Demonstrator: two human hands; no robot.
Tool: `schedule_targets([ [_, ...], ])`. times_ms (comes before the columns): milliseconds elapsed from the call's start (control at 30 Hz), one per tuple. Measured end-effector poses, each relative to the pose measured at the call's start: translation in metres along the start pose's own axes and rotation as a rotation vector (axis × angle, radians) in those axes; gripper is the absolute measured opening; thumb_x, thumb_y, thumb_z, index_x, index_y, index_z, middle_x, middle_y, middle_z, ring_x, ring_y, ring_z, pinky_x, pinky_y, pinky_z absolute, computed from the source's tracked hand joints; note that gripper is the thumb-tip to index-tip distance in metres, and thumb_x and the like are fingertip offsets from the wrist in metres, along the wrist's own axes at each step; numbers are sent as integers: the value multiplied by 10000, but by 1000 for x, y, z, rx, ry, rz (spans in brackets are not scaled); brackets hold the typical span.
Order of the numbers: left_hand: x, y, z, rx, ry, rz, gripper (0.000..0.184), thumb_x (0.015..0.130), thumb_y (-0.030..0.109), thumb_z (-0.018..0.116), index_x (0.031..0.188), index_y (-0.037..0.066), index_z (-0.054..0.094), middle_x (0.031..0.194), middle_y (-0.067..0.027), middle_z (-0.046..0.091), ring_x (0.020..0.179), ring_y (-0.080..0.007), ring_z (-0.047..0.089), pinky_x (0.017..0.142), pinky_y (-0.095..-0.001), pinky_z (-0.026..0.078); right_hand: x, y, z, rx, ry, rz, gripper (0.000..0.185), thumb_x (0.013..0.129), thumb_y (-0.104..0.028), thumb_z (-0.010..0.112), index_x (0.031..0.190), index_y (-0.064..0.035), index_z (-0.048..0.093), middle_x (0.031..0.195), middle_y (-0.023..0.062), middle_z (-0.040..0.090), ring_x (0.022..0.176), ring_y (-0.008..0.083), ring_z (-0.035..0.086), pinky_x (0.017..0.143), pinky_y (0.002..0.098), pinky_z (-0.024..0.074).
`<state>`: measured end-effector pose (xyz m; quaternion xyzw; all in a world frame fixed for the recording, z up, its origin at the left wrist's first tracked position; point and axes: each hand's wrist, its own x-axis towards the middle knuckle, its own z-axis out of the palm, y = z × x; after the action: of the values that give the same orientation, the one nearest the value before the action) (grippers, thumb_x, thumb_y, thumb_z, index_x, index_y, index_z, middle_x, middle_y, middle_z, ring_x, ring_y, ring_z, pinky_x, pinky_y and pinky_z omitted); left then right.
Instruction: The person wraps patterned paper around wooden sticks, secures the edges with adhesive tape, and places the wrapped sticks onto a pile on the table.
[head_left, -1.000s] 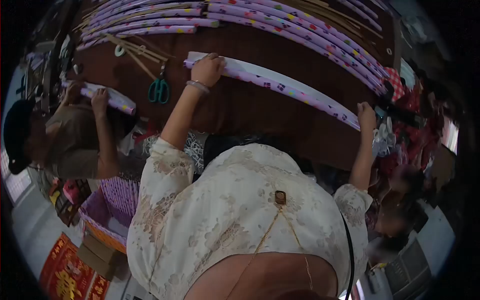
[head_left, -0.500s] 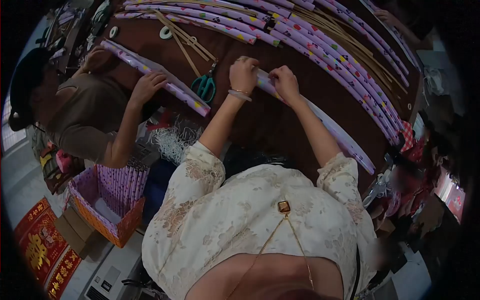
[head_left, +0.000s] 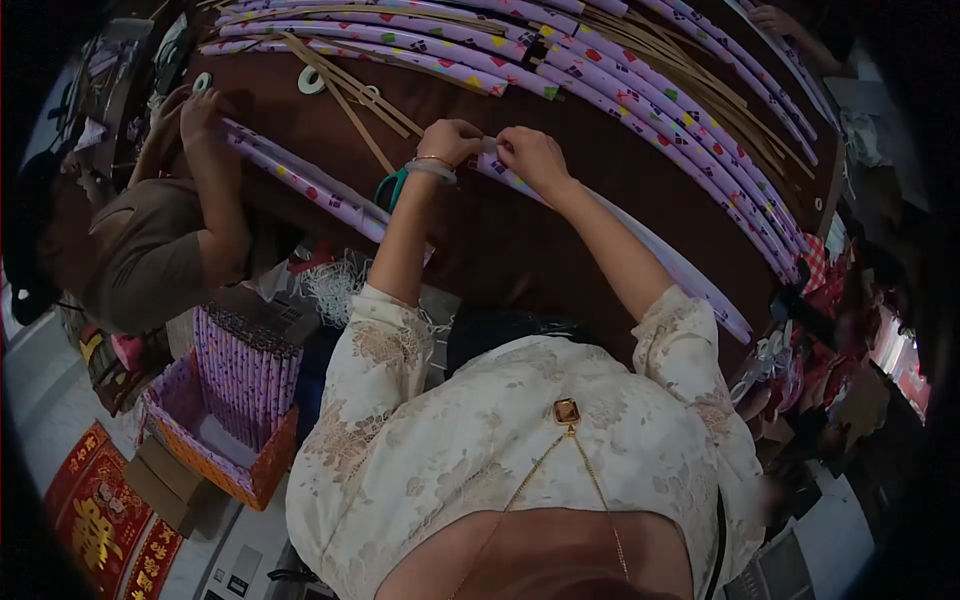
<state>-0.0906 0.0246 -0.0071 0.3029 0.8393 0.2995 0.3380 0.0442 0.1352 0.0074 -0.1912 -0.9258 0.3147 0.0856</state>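
Note:
A lilac tube of patterned sheet (head_left: 640, 240) slants across the brown table, from in front of me to the near right edge. At its far left end my left hand (head_left: 450, 143) is closed, fingertips pinched at the end. Just to the right, my right hand (head_left: 535, 160) pinches the same end with bent fingers. A small whitish piece shows between the two hands; what it is I cannot make out. Teal-handled scissors (head_left: 389, 190) lie beside my left forearm, which partly covers them.
Finished-looking lilac tubes (head_left: 660, 115) and thin wooden strips (head_left: 340, 95) lie along the far side. Rolls of tape (head_left: 311, 80) sit at the far left. A co-worker's hand (head_left: 203, 118) is by another tube (head_left: 300, 185). An orange basket (head_left: 265, 480) holding tubes stands lower left.
Both my hands have shifted left, toward the tube's far end, and my forearm now covers part of the scissors. The co-worker's near hand has moved up off the middle of their tube.

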Motion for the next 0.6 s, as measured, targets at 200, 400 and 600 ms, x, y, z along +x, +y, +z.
schedule_targets([
  [200,1,-3,5,59,-30,104,248,677,194,605,851,31,673,756,-138,644,690,-232,624,676,-312,485,5,-1,10,11,13,8,123,745,-174,595,788,-58,595,774,115,605,716,295,598,629,383,479],
  [400,1,-4,4,31,-75,58,263,662,260,626,855,93,686,793,-133,648,750,-271,625,715,-342,482,4,0,17,-17,47,15,143,743,-193,609,772,-54,595,775,113,607,709,300,599,626,385,484],
  [600,-3,-2,-1,-54,-141,83,276,652,215,616,872,61,678,773,-138,647,721,-246,626,698,-327,483,3,2,18,61,9,46,148,751,-206,584,775,-63,606,795,125,606,746,319,593,663,420,483],
])
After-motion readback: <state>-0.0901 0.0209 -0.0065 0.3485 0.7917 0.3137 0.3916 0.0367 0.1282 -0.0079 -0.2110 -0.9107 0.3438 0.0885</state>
